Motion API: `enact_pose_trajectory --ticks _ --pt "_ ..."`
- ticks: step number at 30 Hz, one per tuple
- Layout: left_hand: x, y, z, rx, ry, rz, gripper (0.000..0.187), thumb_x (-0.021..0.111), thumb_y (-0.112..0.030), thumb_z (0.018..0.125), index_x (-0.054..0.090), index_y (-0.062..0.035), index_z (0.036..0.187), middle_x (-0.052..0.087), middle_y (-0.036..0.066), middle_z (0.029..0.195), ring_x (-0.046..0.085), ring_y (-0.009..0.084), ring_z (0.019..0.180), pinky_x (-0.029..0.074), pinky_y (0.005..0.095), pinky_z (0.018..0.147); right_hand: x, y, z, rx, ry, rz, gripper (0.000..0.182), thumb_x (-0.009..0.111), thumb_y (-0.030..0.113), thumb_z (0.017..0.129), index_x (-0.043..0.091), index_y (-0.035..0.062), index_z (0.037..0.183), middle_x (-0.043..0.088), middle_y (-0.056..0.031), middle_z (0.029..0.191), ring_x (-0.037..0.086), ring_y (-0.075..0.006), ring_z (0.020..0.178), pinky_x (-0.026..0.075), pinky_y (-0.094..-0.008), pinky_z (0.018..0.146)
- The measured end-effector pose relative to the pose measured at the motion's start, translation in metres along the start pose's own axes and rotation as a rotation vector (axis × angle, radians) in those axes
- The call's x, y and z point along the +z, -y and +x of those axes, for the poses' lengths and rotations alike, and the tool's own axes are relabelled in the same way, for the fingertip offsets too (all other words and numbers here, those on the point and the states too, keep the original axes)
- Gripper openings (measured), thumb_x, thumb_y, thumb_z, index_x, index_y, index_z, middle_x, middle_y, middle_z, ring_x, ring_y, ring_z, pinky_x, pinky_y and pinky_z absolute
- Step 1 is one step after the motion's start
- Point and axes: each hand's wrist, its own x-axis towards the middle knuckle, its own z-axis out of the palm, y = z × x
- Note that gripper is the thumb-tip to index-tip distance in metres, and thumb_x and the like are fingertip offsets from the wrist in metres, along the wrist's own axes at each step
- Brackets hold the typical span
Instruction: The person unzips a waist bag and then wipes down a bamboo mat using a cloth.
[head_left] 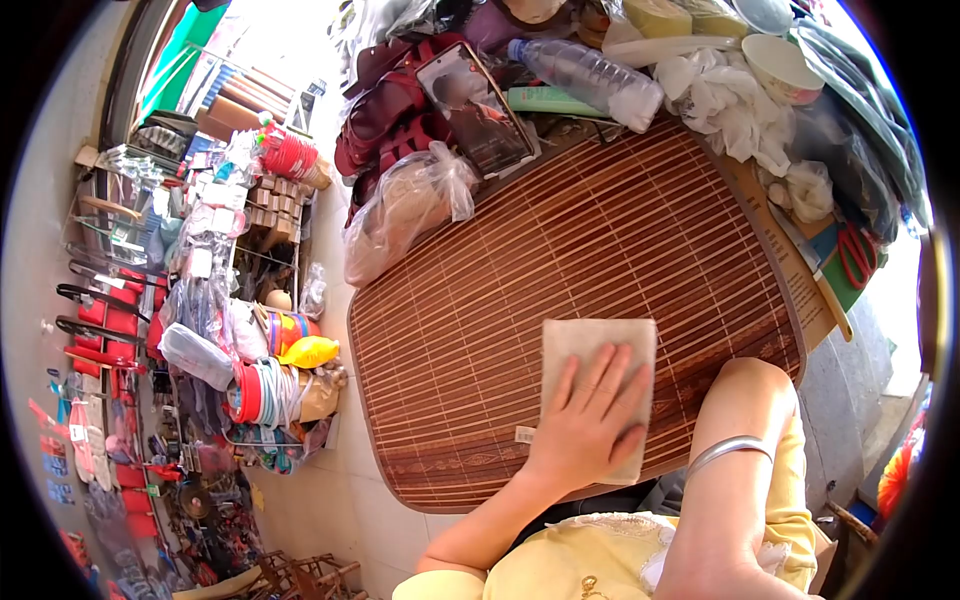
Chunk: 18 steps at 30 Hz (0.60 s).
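My left hand [590,410] lies palm down on a flat beige rectangular piece [600,335], which looks like a folded cloth. Its fingers are stretched out and slightly apart, with the thumb resting on the right part of the piece. Beneath is a brown bamboo-slat mat [480,350] with a dark border and rounded corners. A small white label [524,435] sits on the mat left of my left wrist. My right hand [748,395], beyond a silver bangle [732,450], bends down near the mat's right edge. Its fingers are hidden from view.
Along the mat's far edge are a clear bag [410,215], a boxed item with a picture [478,108], a plastic bottle [585,78] and crumpled white bags [725,100]. Red-handled scissors [855,255] and a knife [832,305] lie right. Shelves of goods [240,300] stand left.
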Motion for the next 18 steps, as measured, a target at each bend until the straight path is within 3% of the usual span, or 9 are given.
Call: enact_pose_trajectory --ticks 18 --pt "0.000 -0.002 0.003 0.041 0.014 -0.035 0.069 0.071 -0.036 0.081 0.051 -0.0125 0.143 0.041 0.016 0.153 0.037 0.0318 0.142 0.021 0.0518 0.118 -0.003 0.039 -0.031 0.064 -0.518 0.058 0.040 0.048 0.029 0.105 0.055 0.0006 0.132 0.063 -0.0056 0.116 0.055 -0.0055 0.106 0.042 -0.0175 0.093"
